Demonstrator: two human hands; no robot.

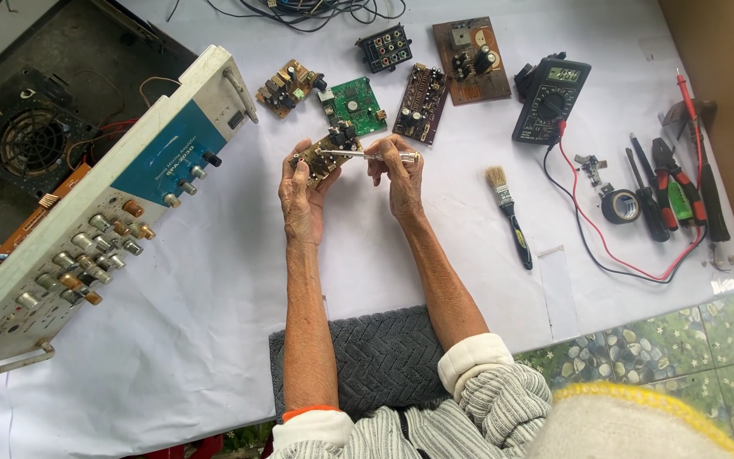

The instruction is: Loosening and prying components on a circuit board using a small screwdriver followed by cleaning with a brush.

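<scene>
Small brown circuit board [326, 153] bristling with dark components.

bright, even daylight, sharp focus.
soft shadows lie under the forearms on the white sheet [214, 340]; wide-angle bending shows at the edges; no glare.

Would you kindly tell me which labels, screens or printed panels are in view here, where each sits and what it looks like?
Multimeter screen: small grey rectangle atop the black meter, upper right of the white sheet.
Blue panel label: teal-blue rectangle with pale print on the white amplifier front panel, left.
No packages or signs visible.
</scene>
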